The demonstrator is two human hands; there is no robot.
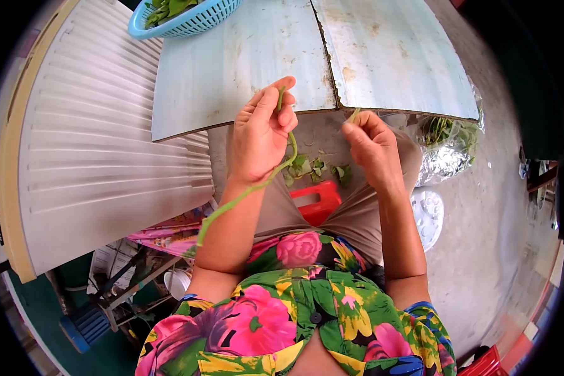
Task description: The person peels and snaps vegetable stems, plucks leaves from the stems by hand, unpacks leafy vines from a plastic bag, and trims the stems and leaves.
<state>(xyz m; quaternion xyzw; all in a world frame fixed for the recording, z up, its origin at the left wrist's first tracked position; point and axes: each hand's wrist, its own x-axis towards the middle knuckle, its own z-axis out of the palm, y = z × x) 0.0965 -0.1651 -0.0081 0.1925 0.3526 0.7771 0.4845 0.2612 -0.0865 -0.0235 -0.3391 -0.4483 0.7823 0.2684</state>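
A long green plant stem (237, 200) hangs down from my left hand (261, 128), curving past the wrist along the forearm. The fingers of that hand are closed round its upper end, just in front of the table edge. My right hand (375, 145) is pinched shut at the same height, a short way to the right. A small pale green strip (355, 115) pokes out above its thumb and fingertip; whether it is peel or a bit of stem I cannot tell. The two hands are apart.
A worn pale-blue table (244, 59) stands ahead, with a blue basket (197, 22) of leaves at its far left. Torn leaves (316, 168) lie on the floor near a red plastic object (318, 203). At right sits a plastic bag (448, 147) of greens. A ribbed white panel (106, 138) stands left.
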